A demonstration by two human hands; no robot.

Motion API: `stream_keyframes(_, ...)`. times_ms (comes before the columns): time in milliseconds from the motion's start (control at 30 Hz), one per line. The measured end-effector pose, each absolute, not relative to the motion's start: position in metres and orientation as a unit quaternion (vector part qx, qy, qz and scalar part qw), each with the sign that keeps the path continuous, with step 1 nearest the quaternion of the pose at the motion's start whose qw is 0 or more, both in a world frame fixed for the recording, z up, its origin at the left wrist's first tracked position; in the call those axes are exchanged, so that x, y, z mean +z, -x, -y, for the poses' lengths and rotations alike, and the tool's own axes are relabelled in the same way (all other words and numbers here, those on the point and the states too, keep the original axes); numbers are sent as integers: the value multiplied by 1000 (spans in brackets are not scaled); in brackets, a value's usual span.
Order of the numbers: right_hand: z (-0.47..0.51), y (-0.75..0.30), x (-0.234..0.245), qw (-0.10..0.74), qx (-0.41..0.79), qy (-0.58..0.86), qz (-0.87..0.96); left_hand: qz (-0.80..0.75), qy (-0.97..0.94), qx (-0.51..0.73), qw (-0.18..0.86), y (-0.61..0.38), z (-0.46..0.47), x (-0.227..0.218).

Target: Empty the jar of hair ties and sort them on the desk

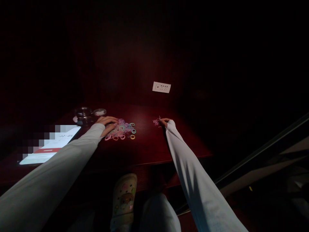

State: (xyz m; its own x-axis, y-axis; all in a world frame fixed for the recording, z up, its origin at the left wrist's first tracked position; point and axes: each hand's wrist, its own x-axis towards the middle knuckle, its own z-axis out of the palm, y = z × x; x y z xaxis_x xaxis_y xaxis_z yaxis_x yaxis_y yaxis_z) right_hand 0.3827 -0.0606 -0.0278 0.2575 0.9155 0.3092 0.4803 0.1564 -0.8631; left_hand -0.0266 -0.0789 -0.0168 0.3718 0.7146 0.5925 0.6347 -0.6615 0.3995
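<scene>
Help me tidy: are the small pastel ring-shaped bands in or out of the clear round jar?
Out: the bands lie loose on the dark red table by the left hand; the jar's contents are unclear.

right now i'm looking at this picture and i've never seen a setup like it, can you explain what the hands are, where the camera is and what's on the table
There is no machine here: these are a person's own bare hands, in pale sleeves. The single picture comes from a camera worn on that person's head, looking forward and down.

On the dark reddish table, the left hand rests at a pile of thin, colourful bands, with larger coloured rings among it and around its edge. The right hand is at a small pinkish clump; whether its fingers grip any strands is too small to tell.

Beyond the left hand stand a clear jar and a round, flat piece, perhaps its lid. A lit screen lies nearer, on the left.
</scene>
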Motion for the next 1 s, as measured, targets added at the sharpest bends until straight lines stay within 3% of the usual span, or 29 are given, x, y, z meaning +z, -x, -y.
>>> stream_keyframes(333, 64, -375, -21, 521, 212, 601, 568, -408, -822, 392, 62, 26, 78, -19)
stream_keyframes(567, 78, -365, -9, 418, 75, 608, 671, -409, -822, 393, 56, 26, 76, -19)
stream_keyframes(733, 80, -353, -14, 338, 45, 582, 738, -414, -821, 388, 63, 25, 79, -15)
stream_keyframes(1000, 80, -358, -9, 364, 46, 594, 716, -400, -825, 397, 49, 26, 79, -17)
